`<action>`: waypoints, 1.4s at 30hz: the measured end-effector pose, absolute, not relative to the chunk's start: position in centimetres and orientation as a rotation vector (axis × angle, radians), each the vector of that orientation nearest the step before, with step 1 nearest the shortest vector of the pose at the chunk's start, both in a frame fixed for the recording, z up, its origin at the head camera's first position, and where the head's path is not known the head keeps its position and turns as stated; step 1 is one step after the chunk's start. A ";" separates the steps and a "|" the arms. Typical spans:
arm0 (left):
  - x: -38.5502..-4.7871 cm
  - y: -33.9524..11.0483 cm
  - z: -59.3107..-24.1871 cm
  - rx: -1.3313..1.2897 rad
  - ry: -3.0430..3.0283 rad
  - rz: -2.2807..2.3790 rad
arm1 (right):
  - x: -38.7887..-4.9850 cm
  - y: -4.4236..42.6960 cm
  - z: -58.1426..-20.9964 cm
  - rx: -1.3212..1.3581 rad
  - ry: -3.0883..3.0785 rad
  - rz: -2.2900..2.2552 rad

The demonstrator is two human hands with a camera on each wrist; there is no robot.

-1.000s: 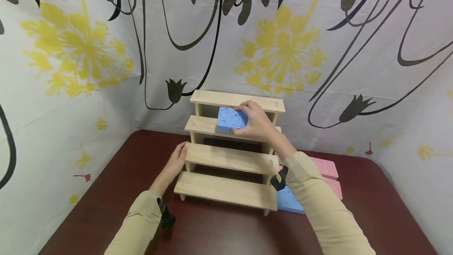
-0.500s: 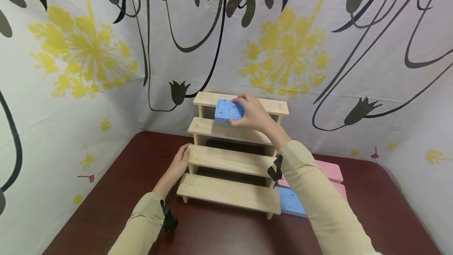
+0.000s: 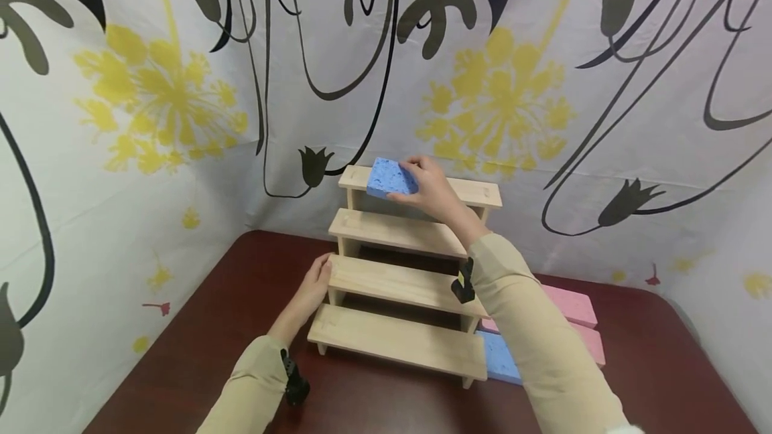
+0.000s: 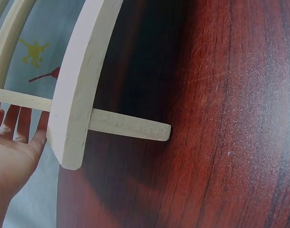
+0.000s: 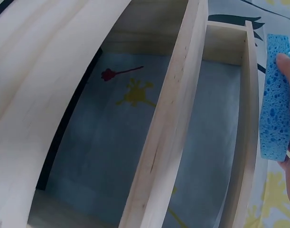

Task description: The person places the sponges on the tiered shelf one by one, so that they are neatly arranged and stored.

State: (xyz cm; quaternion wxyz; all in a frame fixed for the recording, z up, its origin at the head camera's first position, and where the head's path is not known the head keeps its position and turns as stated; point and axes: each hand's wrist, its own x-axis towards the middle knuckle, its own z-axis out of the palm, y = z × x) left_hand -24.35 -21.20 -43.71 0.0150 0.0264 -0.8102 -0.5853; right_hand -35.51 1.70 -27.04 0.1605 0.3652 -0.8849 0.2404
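My right hand (image 3: 435, 189) pinches a blue sponge (image 3: 387, 177) between thumb and fingers, at the left part of the top step of a pale wooden stepped rack (image 3: 398, 343). In the right wrist view the sponge (image 5: 276, 102) appears edge-on, beside the top board; whether it touches the wood I cannot tell. My left hand (image 3: 311, 288) touches the left end of the rack's second step from the bottom. The left wrist view shows that hand's fingers (image 4: 24, 124) fairly straight against the side support, their tips hidden behind it.
At the rack's right side lie another blue sponge (image 3: 502, 357) and pink sponges (image 3: 573, 305), partly hidden by my right sleeve. The rack stands on a dark red wooden table (image 3: 241, 307). Close behind it hangs a white cloth (image 3: 374, 112) with printed flowers.
My right hand has raised the blue sponge from the second-highest step's level to the top step. The left hand keeps its place on the rack. The head view has shifted slightly.
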 end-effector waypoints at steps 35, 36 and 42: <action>-24.4 -21.1 -43.9 0.083 -2.495 -1.796 | -38.6 -1.0 -26.3 1.112 -2.686 0.466; -24.4 -21.1 -43.9 0.081 -2.493 -1.797 | -38.6 -1.1 -26.3 1.117 -2.685 0.455; -24.3 -21.0 -43.8 0.076 -2.493 -1.797 | -38.4 -1.0 -26.1 1.089 -2.741 0.438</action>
